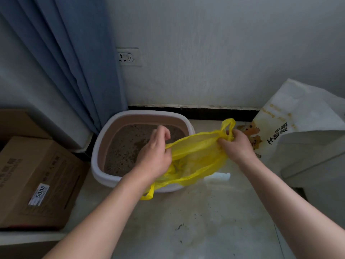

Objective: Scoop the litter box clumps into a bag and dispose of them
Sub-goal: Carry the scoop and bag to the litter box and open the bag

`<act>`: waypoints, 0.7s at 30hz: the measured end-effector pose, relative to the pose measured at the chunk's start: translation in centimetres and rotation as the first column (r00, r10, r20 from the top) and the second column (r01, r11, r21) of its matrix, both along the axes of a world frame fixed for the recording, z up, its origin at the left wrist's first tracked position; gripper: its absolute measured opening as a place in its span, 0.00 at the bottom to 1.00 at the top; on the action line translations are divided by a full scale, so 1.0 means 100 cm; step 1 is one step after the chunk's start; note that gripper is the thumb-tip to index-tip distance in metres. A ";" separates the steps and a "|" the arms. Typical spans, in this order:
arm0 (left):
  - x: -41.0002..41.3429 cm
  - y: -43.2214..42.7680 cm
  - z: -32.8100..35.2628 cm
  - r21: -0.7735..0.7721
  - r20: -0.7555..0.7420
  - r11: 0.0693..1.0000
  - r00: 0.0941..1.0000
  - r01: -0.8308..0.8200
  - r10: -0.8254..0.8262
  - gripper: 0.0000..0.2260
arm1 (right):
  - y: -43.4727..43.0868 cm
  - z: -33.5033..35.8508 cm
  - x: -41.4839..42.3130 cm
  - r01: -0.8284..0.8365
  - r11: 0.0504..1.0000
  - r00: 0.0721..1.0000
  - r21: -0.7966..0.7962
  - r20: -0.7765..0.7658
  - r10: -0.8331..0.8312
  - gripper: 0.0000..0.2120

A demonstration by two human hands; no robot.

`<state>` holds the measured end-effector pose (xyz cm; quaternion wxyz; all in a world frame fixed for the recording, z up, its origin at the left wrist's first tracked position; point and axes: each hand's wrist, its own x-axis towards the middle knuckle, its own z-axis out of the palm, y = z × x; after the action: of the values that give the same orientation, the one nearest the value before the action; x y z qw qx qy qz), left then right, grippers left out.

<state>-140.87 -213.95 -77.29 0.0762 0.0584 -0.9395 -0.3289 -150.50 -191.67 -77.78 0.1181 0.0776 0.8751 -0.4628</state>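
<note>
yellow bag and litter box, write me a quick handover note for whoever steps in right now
Left hand: fingers pinching the near edge of the yellow bag.
Right hand: gripping the bag's far edge by one handle loop; the other loop hangs below the left wrist.
The bag is held stretched over the right rim of the litter box, which sits on the floor by the wall.
Done: bag roughly spread open.
Left: no scoop in view; all scooping and disposal remain.

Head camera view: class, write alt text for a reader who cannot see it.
Both hands, left hand and right hand, stretch open a yellow plastic bag over a litter box on the floor, by a blue curtain and cardboard box.
</note>
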 end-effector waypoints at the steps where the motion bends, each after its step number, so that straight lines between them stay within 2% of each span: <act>1: -0.001 0.002 0.000 0.008 -0.017 0.999 0.999 0.036 -0.036 0.15 | 0.001 -0.001 0.001 -0.018 0.999 1.000 0.049 -0.007 0.018 0.27; 3: -0.005 0.005 -0.002 0.027 -0.032 0.997 0.997 0.072 -0.071 0.12 | 0.001 -0.001 0.004 -0.069 0.987 0.988 0.142 -0.127 0.088 0.46; 4: -0.006 0.007 -0.003 0.039 -0.028 0.996 0.997 0.079 -0.078 0.12 | 0.001 -0.001 0.007 -0.102 0.978 0.967 0.180 -0.214 0.140 0.51; 6: -0.011 0.010 -0.006 0.088 -0.004 0.993 0.997 0.077 -0.077 0.13 | 0.002 -0.001 0.012 -0.160 0.940 0.896 0.303 -0.354 0.267 0.52; 8: -0.014 0.014 -0.006 0.149 0.037 0.986 0.996 0.072 -0.078 0.12 | 0.005 -0.002 0.016 -0.176 0.874 0.840 0.453 -0.393 0.373 0.48; 11: -0.018 0.020 -0.003 0.206 0.071 0.975 0.992 0.085 -0.101 0.08 | 0.012 -0.012 0.019 -0.197 0.764 0.813 0.615 -0.333 0.478 0.37; 14: -0.019 0.026 -0.001 0.246 0.078 0.965 0.990 0.096 -0.118 0.08 | 0.019 -0.024 0.020 -0.243 0.688 0.792 0.684 -0.270 0.548 0.22; 16: -0.018 0.025 -0.003 0.240 0.088 0.966 0.989 0.092 -0.116 0.09 | 0.022 -0.025 0.020 -0.243 0.670 0.787 0.702 -0.261 0.559 0.12; 18: -0.017 0.020 -0.006 0.156 0.134 0.984 0.985 0.091 -0.112 0.10 | 0.027 -0.023 0.016 -0.219 0.686 0.790 0.694 -0.287 0.542 0.09; 21: -0.011 0.012 -0.008 -0.115 0.293 0.983 0.951 0.141 -0.102 0.09 | 0.030 -0.021 0.014 -0.255 0.656 0.773 0.711 -0.257 0.580 0.08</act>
<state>-142.00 -212.79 -78.04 -0.0768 0.0419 -0.9624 -0.2571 -149.09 -188.70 -79.85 -0.0214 -0.2101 0.9724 -0.0991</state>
